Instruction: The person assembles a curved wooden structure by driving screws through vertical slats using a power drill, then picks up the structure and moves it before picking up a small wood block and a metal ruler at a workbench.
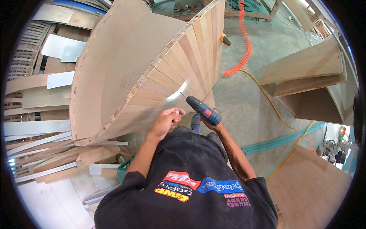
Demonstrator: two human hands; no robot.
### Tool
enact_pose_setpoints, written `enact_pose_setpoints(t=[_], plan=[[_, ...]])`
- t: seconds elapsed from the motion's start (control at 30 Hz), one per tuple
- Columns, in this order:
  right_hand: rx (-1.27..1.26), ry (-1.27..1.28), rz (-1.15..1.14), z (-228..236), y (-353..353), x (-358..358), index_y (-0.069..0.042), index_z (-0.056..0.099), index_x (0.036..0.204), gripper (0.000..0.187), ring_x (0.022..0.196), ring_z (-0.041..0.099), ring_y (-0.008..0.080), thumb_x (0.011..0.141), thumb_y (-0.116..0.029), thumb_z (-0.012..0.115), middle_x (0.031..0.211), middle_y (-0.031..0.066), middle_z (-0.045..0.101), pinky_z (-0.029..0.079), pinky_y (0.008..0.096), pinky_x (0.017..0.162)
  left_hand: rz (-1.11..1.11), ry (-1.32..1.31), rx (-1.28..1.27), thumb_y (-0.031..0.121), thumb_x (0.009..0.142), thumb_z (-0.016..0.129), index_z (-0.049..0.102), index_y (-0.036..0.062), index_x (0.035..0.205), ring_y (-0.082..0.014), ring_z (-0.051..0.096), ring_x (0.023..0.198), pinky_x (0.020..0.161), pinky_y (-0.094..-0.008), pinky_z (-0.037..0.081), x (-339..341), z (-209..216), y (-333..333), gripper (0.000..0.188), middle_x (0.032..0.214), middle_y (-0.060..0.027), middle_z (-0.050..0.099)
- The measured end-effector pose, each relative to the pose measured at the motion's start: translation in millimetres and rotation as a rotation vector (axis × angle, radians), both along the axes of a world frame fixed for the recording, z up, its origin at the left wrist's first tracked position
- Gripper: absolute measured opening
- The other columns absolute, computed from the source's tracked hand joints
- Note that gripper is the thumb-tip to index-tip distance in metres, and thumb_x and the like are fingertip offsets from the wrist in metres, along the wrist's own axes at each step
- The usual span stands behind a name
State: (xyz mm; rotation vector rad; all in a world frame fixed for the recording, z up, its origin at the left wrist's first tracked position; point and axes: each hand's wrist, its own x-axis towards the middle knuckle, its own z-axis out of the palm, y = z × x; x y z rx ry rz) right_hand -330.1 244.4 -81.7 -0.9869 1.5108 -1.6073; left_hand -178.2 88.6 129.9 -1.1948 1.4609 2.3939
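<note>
My right hand (pixel 211 125) is wrapped round the grip of a black and dark blue cordless drill (pixel 201 108). The drill's slim bit points up and left at the slatted wooden face of a large curved panel piece (pixel 173 78). A bright patch of light lies on the slats by the bit's tip; whether the tip touches the wood I cannot tell. Left of the drill, close to the panel's lower part, my left hand (pixel 166 122) has its fingers curled and pinched together. Anything between those fingers is too small or hidden to make out.
An orange coiled air hose (pixel 248 45) hangs at the upper right, and a yellow hose (pixel 268 97) crosses the floor. Wooden cabinet-like boxes (pixel 309 72) stand at right, above a large flat board (pixel 309 187). Stacked planks and strips (pixel 42 126) fill the left.
</note>
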Motion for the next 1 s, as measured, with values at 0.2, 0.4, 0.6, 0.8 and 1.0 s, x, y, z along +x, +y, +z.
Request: enact_pose_setpoints(t=[0.2, 0.4, 0.6, 0.8, 1.0], plan=[[-0.051, 0.047, 0.01, -0.8, -4.3, -5.1, -0.002, 0.059, 0.082, 0.013, 0.062, 0.049, 0.0141, 0.076, -0.006, 0.07, 0.067, 0.0046, 0.055, 0.047, 0.0303, 0.06, 0.26, 0.092, -1.093, 0.024, 0.101, 0.042, 0.061, 0.0077, 0.09, -0.001, 0.029, 0.057, 0.049, -0.0215, 0.023, -15.6, 175.6, -23.1, 0.027, 0.062, 0.0087, 0.033], [-0.114, 0.205, -0.049, 21.7, -6.5, -5.2, -0.003, 0.061, 0.089, 0.014, 0.065, 0.054, 0.0198, 0.08, -0.009, 0.071, 0.074, 0.0074, 0.061, 0.047, 0.0336, 0.063, -0.023, -0.152, -1.29, 0.02, 0.098, 0.041, 0.059, 0.0002, 0.092, -0.0072, 0.036, 0.061, 0.056, -0.0263, 0.035, -52.6, 134.0, -110.8, 0.028, 0.067, 0.0032, 0.041], [-0.101, 0.044, 0.013, 8.4, -6.4, -11.6, -0.001, 0.06, 0.084, 0.014, 0.062, 0.054, 0.0272, 0.077, -0.008, 0.07, 0.072, 0.0137, 0.06, 0.048, 0.0355, 0.063, -0.059, -0.281, -1.047, 0.017, 0.097, 0.041, 0.061, -0.0043, 0.102, -0.0097, 0.047, 0.075, 0.072, -0.0268, 0.041, -61.5, 110.9, -103.8, 0.029, 0.078, -0.0028, 0.057], [-0.09, 0.132, 0.034, 21.0, -9.8, -23.4, 0.0, 0.061, 0.089, 0.016, 0.066, 0.057, 0.0301, 0.076, -0.007, 0.068, 0.076, 0.0163, 0.062, 0.049, 0.0353, 0.067, -0.008, -0.32, -1.069, 0.018, 0.098, 0.041, 0.061, -0.005, 0.106, -0.0132, 0.052, 0.089, 0.085, -0.0293, 0.041, -66.0, 114.8, -99.0, 0.031, 0.092, -0.0072, 0.063], [-0.014, 0.162, 0.019, 21.3, -13.7, -21.4, 0.0, 0.061, 0.091, 0.021, 0.068, 0.059, 0.0303, 0.072, -0.007, 0.067, 0.079, 0.0163, 0.062, 0.049, 0.0355, 0.069, -0.034, -0.316, -0.915, 0.02, 0.099, 0.041, 0.059, -0.0072, 0.115, -0.0186, 0.055, 0.103, 0.095, -0.0319, 0.039, -64.2, 115.0, -101.9, 0.036, 0.106, -0.0141, 0.064]])
